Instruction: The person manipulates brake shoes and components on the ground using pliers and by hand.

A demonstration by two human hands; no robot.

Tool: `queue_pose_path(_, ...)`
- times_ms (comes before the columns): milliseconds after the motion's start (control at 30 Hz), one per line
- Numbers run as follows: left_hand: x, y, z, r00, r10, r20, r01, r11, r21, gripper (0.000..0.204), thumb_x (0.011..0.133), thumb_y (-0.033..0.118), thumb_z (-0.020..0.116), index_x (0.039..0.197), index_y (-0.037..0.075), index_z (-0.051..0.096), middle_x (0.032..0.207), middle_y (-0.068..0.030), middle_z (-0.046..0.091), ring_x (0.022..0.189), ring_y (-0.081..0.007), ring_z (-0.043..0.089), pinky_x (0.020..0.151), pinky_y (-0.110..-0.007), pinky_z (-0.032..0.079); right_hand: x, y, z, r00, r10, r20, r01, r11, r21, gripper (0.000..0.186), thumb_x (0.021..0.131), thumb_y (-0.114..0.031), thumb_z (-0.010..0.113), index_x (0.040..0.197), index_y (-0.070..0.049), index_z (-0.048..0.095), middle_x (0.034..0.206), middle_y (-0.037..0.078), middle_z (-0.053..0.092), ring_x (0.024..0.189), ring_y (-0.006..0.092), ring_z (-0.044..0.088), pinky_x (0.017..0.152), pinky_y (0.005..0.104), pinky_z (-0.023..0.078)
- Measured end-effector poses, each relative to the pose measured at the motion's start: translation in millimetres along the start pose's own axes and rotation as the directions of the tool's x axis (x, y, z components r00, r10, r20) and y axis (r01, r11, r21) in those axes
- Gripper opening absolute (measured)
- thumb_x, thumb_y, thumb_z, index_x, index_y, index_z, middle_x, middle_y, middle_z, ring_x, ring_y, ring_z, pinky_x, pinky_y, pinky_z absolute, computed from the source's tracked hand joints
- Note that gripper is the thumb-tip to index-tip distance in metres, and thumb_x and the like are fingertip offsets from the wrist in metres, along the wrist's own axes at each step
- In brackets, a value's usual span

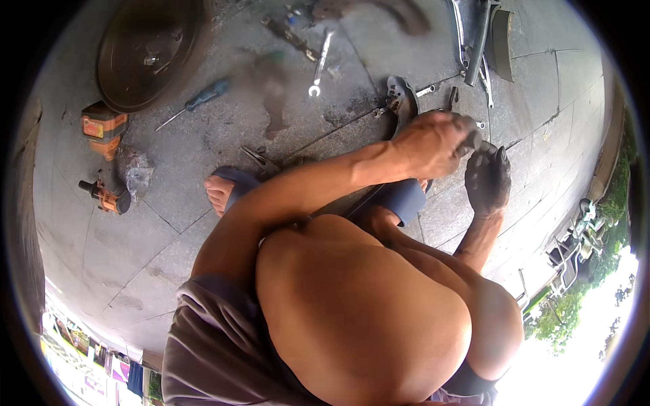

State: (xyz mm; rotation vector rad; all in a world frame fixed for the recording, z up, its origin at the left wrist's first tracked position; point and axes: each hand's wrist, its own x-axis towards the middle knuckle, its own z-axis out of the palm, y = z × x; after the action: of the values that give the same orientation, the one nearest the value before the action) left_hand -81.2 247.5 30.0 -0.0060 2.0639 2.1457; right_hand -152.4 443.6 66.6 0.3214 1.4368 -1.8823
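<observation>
My left hand reaches across to the right above the floor, its fingers curled in and its fingertips blackened. Close beside it, my right hand is raised with bent, grimy fingers. Both sets of fingertips come together; whatever small thing they pinch is hidden or too small to name. Beyond the left hand lies a curved dark brake shoe on the paving. A small wrench rests by it. Two longer wrenches and a dark metal bar lie farther off.
A combination wrench, a blue-handled screwdriver and pliers lie on the tiles. At left are a round dark metal drum, an orange battery pack, a plastic bag and an orange power tool. My slippered feet are below.
</observation>
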Motion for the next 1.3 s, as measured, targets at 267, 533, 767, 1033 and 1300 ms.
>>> queue_pose_path(267,-8,-24,-22,0.955,0.078,-0.287,-0.141,0.968,-0.207,0.023,0.087,0.012,0.07,0.107,0.002,0.064,0.086,-0.0101,0.071,0.075,-0.0147,0.067,0.071,-0.03,0.053,46,-16,-8,0.982,-0.144,-0.118,0.063,0.851,-0.521,0.036,0.096,-0.028,0.06,0.115,0.003,0.064,0.085,0.007,0.067,0.075,0.0129,0.062,0.064,0.0256,0.051)
queue_pose_path(533,-17,-38,-33,0.939,0.205,-0.276,-0.196,0.979,0.061,0.027,0.084,0.01,0.073,0.108,0.002,0.062,0.09,-0.0113,0.07,0.078,-0.0186,0.069,0.068,-0.032,0.054,160,-35,-12,0.864,-0.486,0.131,0.079,-0.126,-0.989,0.051,0.09,-0.045,0.06,0.119,-0.004,0.064,0.11,0.022,0.067,0.103,0.0385,0.064,0.087,0.0419,0.051)
queue_pose_path(767,-36,-38,-58,0.964,0.051,-0.261,0.005,0.978,0.206,0.026,0.086,0.011,0.071,0.109,0.003,0.061,0.094,-0.0137,0.069,0.08,-0.0227,0.069,0.067,-0.032,0.053,264,-32,-23,0.864,-0.491,0.111,-0.068,-0.333,-0.941,0.058,0.087,-0.055,0.055,0.11,-0.003,0.067,0.11,0.024,0.066,0.108,0.0425,0.061,0.092,0.0479,0.048)
queue_pose_path(1033,-62,-77,-43,0.665,-0.74,0.105,0.472,0.306,-0.827,0.031,0.09,0.026,0.07,0.102,0.002,0.054,0.078,-0.0111,0.063,0.059,-0.017,0.063,0.049,-0.031,0.054,292,-50,3,0.852,-0.524,-0.003,-0.169,-0.269,-0.948,0.049,0.076,-0.041,0.059,0.102,-0.001,0.07,0.106,0.026,0.067,0.104,0.0428,0.063,0.091,0.0466,0.05)
queue_pose_path(1300,-86,-66,-48,0.852,-0.521,0.059,0.443,0.656,-0.611,0.06,0.093,0.003,0.052,0.148,0.002,0.028,0.086,-0.0124,0.058,0.06,-0.018,0.063,0.051,-0.031,0.059,184,-44,30,0.926,-0.375,-0.031,0.078,0.27,-0.96,0.037,0.082,-0.031,0.071,0.099,0.003,0.07,0.075,0.003,0.063,0.067,0.0108,0.054,0.061,0.0269,0.043)
